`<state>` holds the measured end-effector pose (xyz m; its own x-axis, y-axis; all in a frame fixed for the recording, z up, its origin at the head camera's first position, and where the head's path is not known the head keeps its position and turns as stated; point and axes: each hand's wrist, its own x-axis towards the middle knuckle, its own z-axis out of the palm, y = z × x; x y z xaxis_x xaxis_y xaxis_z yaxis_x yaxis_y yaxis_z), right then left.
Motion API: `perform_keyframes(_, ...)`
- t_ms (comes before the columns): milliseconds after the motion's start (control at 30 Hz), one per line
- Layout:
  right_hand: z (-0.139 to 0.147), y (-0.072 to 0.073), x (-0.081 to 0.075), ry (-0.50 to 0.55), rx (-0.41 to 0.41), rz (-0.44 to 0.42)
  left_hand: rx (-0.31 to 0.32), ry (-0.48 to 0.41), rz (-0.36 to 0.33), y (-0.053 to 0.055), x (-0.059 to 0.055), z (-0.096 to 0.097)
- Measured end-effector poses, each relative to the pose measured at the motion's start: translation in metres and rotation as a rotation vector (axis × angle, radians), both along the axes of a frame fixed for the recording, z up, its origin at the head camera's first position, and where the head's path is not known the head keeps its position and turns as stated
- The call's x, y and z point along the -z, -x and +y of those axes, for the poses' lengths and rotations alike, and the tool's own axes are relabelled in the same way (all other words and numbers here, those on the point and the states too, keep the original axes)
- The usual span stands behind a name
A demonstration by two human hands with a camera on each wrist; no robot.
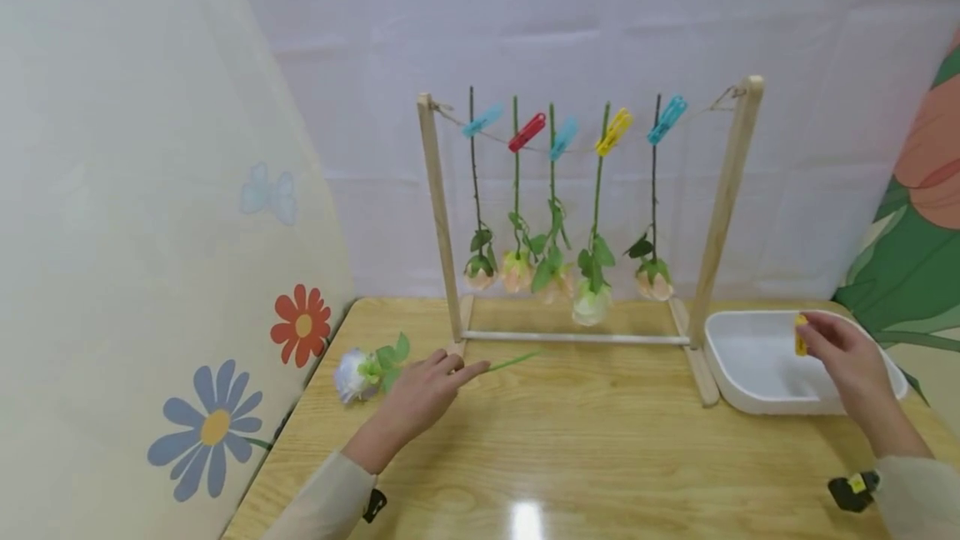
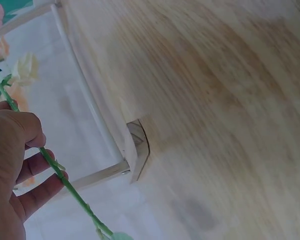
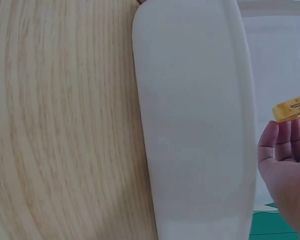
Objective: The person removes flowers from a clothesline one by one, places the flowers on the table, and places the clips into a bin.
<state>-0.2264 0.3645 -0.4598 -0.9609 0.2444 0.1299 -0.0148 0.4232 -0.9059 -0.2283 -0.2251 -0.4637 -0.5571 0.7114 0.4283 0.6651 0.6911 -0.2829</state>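
My left hand grips the green stem of a pale lilac-white rose just above the table's left side. The bloom points left, and the bare stem end sticks out to the right past my fingers. Over the white basin at the right, my right hand pinches a yellow clothespin between thumb and fingertips. In the left wrist view, the stem runs diagonally between thumb and fingers.
A wooden rack stands at the table's back with a string between its posts. Several roses hang there upside down by blue, red and yellow clothespins. A white bar joins the rack's feet. Flower-printed walls flank the table.
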Motion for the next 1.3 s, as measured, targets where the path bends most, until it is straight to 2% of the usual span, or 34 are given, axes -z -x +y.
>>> perform_keyframes(167,0.004,-0.001,0.006,-0.084,0.005,0.007,-0.002,-0.001,0.003,0.002,0.005,-0.007)
perform_keyframes(400,0.005,0.001,0.013,-0.272,0.010,0.013,-0.044,0.020,-0.015,0.003,0.008,-0.016)
perform_keyframes(667,0.007,0.005,0.016,-0.464,-0.043,0.049,-0.081,0.037,-0.048,0.007,0.017,-0.025)
perform_keyframes(967,0.011,0.008,0.018,-0.598,-0.085,0.090,-0.115,0.050,-0.056,0.009,0.023,-0.030)
perform_keyframes(1300,0.014,0.009,0.014,-0.667,-0.109,0.020,-0.163,0.044,-0.088,0.007,0.026,-0.028)
